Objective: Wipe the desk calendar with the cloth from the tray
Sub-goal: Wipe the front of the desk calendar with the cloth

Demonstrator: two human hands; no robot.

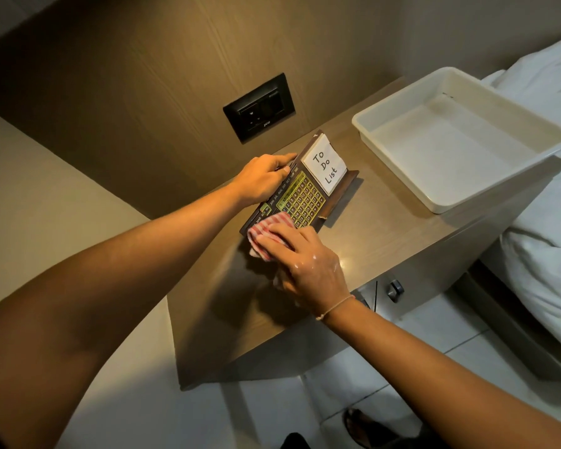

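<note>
Head view. Your right hand lies flat, fingers together, pressing the cloth against the near-left corner of the desk calendar. Your left hand is clamped on the calendar's far top edge, thumb toward the front face, holding it steady. The calendar stands tilted on its wooden base near the back of the tabletop, just in front of the wall panel and its black socket plate. Its long axis runs from near-left, where the cloth sits, to far-right, where the white "To Do List" note is fixed. The unwiped face therefore lies up and to the right of your right hand, so the coming stroke likely travels along that axis toward the note; the right hand is the nearer one for it.

Materials: the cloth is soft, red-and-white checked, bunched and folded under your palm. The calendar is dark, rigid wood with a grid of small yellowish number tiles and a row of month labels. The tabletop is smooth and faintly glossy. The tray, pale hard plastic, rectangular with rounded corners, stands well apart to the right and holds nothing visible.
</note>
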